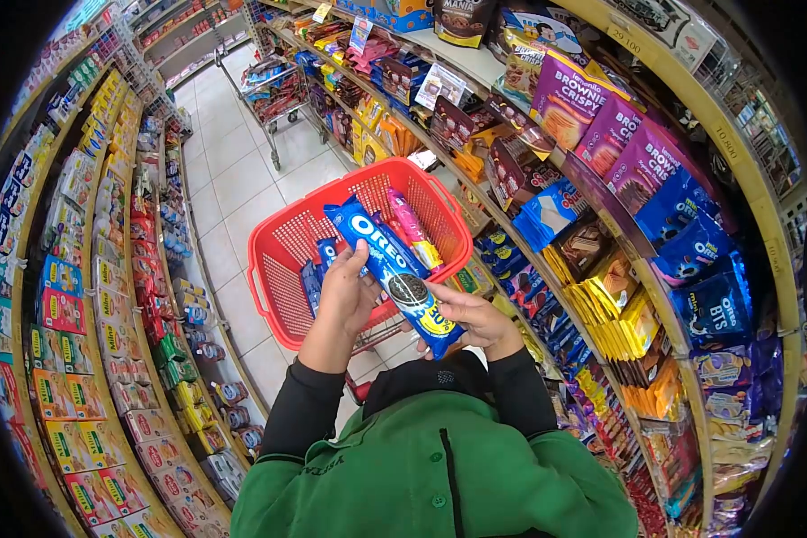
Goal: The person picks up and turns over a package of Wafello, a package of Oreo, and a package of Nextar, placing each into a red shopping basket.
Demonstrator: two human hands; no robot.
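A long blue Oreo cookie pack point(393, 269) is held slantwise in both hands, its label facing up. My left hand point(348, 291) grips its left side, thumb lying across the wrapper. At the lower right end, my right hand point(472, 318) closes around the pack near the yellow "30%" mark. Just beyond and partly under the pack stands a red plastic shopping basket point(287, 235). Inside it lie a pink packet point(410, 224) on the right and some dark blue packets point(312, 282) on the left, partly hidden.
On the right, shelves carry purple brownie crisp bags point(572, 97), blue mini Oreo bags point(713, 305) and yellow wafer packs point(614, 314). Shelves of boxed goods point(67, 394) line the left side. A metal cart point(278, 94) loaded with packets stands farther along the tiled aisle point(233, 184).
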